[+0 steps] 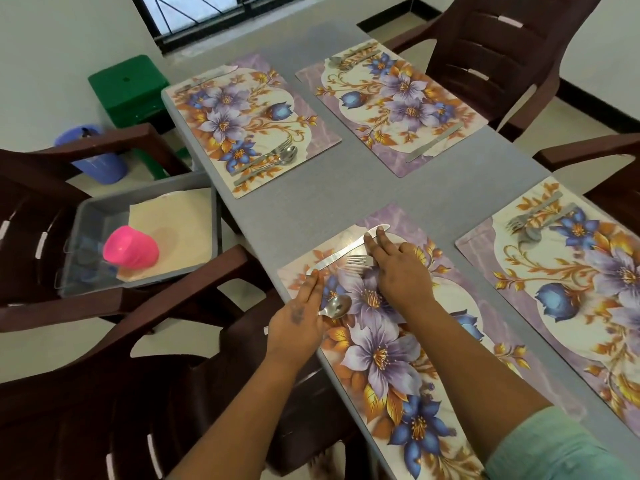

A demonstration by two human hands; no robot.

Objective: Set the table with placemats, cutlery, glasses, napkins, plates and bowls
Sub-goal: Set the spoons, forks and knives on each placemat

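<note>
Four floral placemats lie on the grey table. On the near left placemat a knife lies slanted. The outstretched fingers of my left hand touch the knife's handle end, while a spoon sticks out from under its thumb. Two fingers of my right hand rest on the knife's blade, and a fork pokes out from under its palm. The far left placemat, far right placemat and near right placemat each carry cutlery.
A grey bin sits on the brown chair at the left, holding stacked pink cups and cream napkins. A green stool and a blue bucket stand behind it. More brown chairs ring the table.
</note>
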